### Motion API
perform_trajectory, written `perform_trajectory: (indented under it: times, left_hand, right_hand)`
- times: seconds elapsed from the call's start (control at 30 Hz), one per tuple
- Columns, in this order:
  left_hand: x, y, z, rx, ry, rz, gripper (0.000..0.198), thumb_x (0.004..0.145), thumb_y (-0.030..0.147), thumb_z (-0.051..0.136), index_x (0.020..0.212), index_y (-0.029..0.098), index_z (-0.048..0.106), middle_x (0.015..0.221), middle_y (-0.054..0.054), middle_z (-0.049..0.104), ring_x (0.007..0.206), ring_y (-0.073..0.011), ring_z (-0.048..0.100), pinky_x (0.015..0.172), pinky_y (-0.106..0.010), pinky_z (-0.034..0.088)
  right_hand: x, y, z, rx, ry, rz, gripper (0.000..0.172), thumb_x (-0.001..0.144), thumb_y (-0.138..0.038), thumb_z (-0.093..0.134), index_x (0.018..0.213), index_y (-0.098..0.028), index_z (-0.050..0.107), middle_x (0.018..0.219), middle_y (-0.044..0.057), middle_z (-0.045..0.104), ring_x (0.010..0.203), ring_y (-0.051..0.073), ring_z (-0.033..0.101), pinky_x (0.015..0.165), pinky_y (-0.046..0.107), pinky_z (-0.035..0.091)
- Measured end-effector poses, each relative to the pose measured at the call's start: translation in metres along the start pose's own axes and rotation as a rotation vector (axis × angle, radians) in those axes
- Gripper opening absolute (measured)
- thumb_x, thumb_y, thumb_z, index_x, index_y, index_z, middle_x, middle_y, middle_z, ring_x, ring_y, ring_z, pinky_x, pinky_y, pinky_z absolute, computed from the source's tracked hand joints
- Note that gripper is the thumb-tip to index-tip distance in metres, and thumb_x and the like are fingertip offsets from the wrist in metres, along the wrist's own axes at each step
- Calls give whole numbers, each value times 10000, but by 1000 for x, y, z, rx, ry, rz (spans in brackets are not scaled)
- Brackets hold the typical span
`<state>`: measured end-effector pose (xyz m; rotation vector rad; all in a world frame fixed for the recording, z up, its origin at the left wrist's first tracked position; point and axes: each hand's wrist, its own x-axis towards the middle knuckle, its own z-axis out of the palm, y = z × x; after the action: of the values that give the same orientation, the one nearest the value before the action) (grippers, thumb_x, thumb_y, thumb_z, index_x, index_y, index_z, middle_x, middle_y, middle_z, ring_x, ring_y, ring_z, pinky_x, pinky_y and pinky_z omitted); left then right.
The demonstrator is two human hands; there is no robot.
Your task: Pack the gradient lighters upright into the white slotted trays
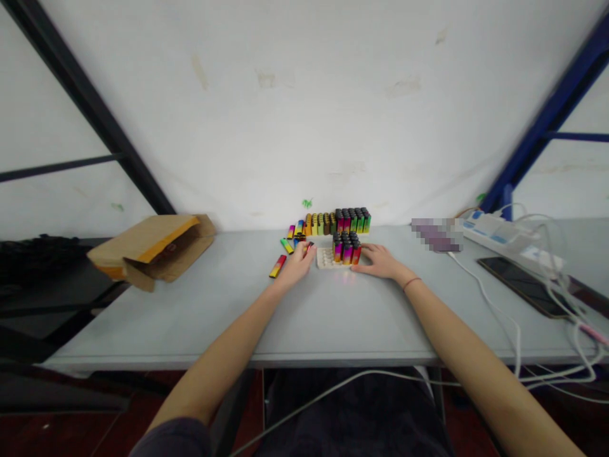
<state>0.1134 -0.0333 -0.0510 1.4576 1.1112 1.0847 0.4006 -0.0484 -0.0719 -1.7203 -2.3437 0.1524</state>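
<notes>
My left hand (297, 263) is closed on a slim red-and-black lighter (309, 245), partly covered by the fingers. Just right of it, a white tray with holes (326, 258) lies on the table. On the tray's right part, several upright lighters with black tops (347, 249) stand close together, in purple, orange and red. Beside that group is my right hand (378, 261), its fingers apart and resting at the tray's right edge. Left of my left hand lies a red-and-yellow lighter (278, 266), and a green-and-yellow one (287, 246) lies farther back among several loose ones.
Behind the tray, a block of upright lighters (352, 221) stands near the wall, beside a yellow-topped row (321, 223). An open brown cardboard box (152, 244) is at the left. To the right are a dark phone (526, 285), a power strip (514, 240) and loose white cables (485, 293).
</notes>
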Motion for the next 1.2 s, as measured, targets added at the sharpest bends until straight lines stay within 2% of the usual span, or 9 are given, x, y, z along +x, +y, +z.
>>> perform_trajectory:
  times: [0.17, 0.27, 0.33, 0.43, 0.53, 0.7, 1.03, 1.13, 1.2]
  left_hand:
    - [-9, 10, 8, -235, -27, -100, 433, 940, 650, 587, 894, 223, 538, 602, 87, 443, 408, -67, 352, 428, -194, 287]
    - [-10, 19, 8, -389, -23, -222, 535, 914, 735, 501, 755, 225, 470, 522, 101, 337, 369, -60, 248, 390, -189, 206]
    - [-10, 24, 5, -442, 10, -287, 566, 919, 737, 438, 668, 232, 403, 480, 104, 272, 358, -57, 197, 378, -189, 172]
    - [-9, 27, 1, -489, 47, -334, 536, 949, 652, 378, 607, 242, 331, 456, 102, 216, 350, -56, 153, 370, -191, 130]
    - [-8, 27, -1, -508, 62, -325, 520, 955, 610, 356, 586, 248, 301, 452, 98, 195, 343, -62, 128, 365, -200, 113]
    - [-9, 26, 0, -504, 91, -292, 553, 944, 661, 357, 578, 250, 296, 446, 94, 182, 345, -69, 119, 361, -201, 120]
    - [-12, 28, 2, -529, 144, -324, 544, 973, 637, 299, 594, 247, 315, 451, 90, 192, 345, -70, 132, 361, -206, 129]
    - [-10, 26, 3, -516, 140, -278, 546, 971, 657, 327, 612, 246, 335, 455, 91, 225, 348, -73, 172, 367, -208, 176]
    - [-8, 24, 4, -494, 133, -224, 545, 963, 675, 372, 632, 243, 365, 456, 83, 275, 358, -81, 248, 386, -209, 243]
  right_hand:
    - [1, 3, 3, 0, 5, -9, 831, 917, -807, 550, 1482, -201, 621, 1587, 184, 537, 1473, 405, 473, 1219, 548, 356]
    - [1, 3, 3, -3, -3, -2, 842, 914, -809, 553, 1487, -196, 617, 1597, 182, 526, 1477, 403, 468, 1227, 539, 347]
    - [1, 3, 3, -2, -3, 2, 839, 918, -804, 554, 1487, -191, 616, 1601, 181, 522, 1484, 399, 461, 1234, 532, 339]
    - [1, 2, 2, 0, -2, 1, 832, 920, -799, 556, 1485, -191, 616, 1600, 179, 524, 1489, 398, 457, 1234, 532, 339]
    - [1, 3, 3, 2, 0, 1, 844, 916, -809, 554, 1481, -186, 620, 1600, 185, 522, 1484, 408, 460, 1231, 543, 343]
    - [1, 4, 4, 10, 0, 0, 837, 904, -816, 566, 1487, -218, 621, 1598, 170, 528, 1486, 412, 459, 1229, 553, 348]
    - [1, 1, 3, -3, 3, 8, 839, 910, -794, 580, 1502, -200, 609, 1591, 174, 536, 1471, 413, 475, 1226, 544, 361]
    - [0, 1, 2, -4, -1, 5, 835, 916, -795, 566, 1498, -199, 612, 1596, 175, 531, 1473, 412, 473, 1226, 546, 359]
    - [0, 0, 1, -6, -6, 8, 836, 919, -793, 566, 1500, -194, 610, 1597, 179, 529, 1476, 411, 470, 1229, 544, 355]
